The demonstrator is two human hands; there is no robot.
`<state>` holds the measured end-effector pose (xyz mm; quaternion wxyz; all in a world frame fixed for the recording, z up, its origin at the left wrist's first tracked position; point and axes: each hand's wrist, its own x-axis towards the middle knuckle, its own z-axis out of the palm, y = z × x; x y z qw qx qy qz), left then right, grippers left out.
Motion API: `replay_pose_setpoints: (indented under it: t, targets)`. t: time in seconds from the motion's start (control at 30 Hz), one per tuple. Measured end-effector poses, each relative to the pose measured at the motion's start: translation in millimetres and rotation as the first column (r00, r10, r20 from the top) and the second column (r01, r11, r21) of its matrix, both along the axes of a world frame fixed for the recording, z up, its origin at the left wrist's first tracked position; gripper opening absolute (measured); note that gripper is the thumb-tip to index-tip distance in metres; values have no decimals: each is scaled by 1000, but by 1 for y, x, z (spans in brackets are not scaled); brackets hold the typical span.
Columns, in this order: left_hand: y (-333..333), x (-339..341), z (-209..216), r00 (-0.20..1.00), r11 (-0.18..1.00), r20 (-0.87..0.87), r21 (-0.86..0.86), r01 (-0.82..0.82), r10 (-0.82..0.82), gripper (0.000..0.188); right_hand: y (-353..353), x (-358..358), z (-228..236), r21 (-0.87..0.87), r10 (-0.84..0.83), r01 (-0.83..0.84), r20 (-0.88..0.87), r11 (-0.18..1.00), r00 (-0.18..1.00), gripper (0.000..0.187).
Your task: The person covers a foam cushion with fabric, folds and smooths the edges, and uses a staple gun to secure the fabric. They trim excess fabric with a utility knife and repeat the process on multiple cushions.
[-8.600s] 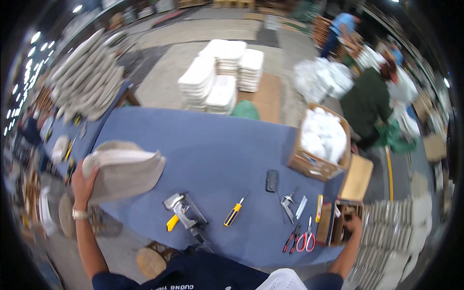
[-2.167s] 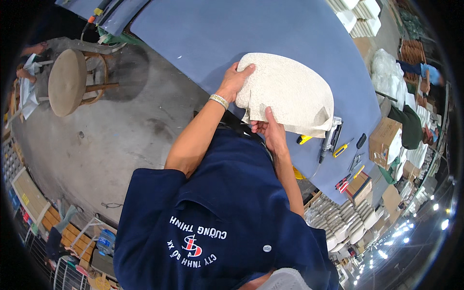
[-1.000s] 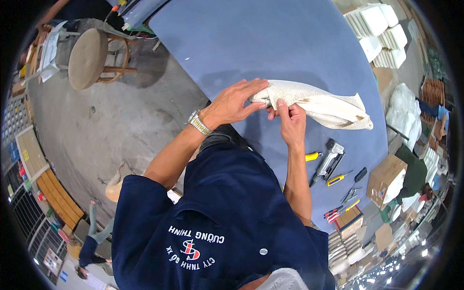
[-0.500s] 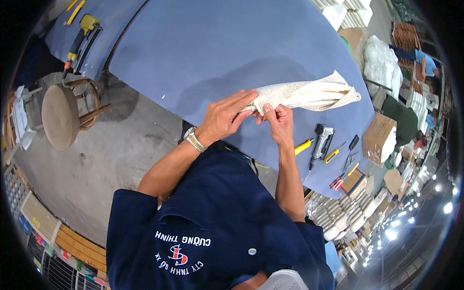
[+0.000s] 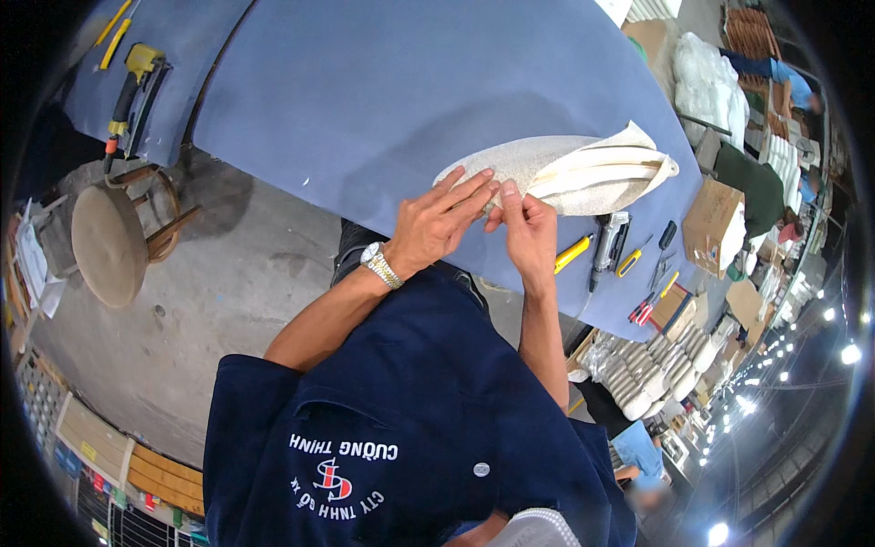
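Observation:
A long piece of speckled cream fabric (image 5: 510, 157) lies over the near right part of the blue table, wrapped around a pale strip (image 5: 602, 175) that shows through its open fold. Its right end flares into a loose pointed flap. My left hand (image 5: 445, 219) grips the near left edge, fingers laid across the cloth and thumb underneath. Close beside it, my right hand (image 5: 527, 223) pinches the same edge between thumb and fingers. What lies under the fingertips is hidden.
Right of my hands lie a yellow cutter (image 5: 572, 254), a staple gun (image 5: 609, 251), a yellow-handled screwdriver (image 5: 631, 263) and red-handled pliers (image 5: 642, 311). A cardboard box (image 5: 714, 228) stands past the table edge. Another staple gun (image 5: 135, 96) and a round stool (image 5: 109, 232) are at left.
The fabric piece has rolled and spread, so its broad face now shows beyond my left hand. Both hands stay at its near edge, with the fingers shifted slightly.

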<state>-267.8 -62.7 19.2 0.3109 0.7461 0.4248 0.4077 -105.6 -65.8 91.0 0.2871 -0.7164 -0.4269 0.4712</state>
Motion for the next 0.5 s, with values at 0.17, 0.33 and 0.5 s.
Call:
replay_pose_setpoints:
  t: [0.17, 0.33, 0.5]
  targets:
    - [-13, 4, 7, 999, 999, 40, 19, -34, 33, 50, -25, 8, 2, 98, 81, -89, 83, 991, 993, 50]
    - [-85, 44, 47, 996, 991, 39, -108, -81, 86, 57, -94, 50, 14, 269, 76, -78, 17, 960, 997, 48]
    - [-36, 101, 20, 980, 977, 148, -190, -101, 130, 59, -38, 111, -25, 429, 160, -123, -52, 895, 986, 45]
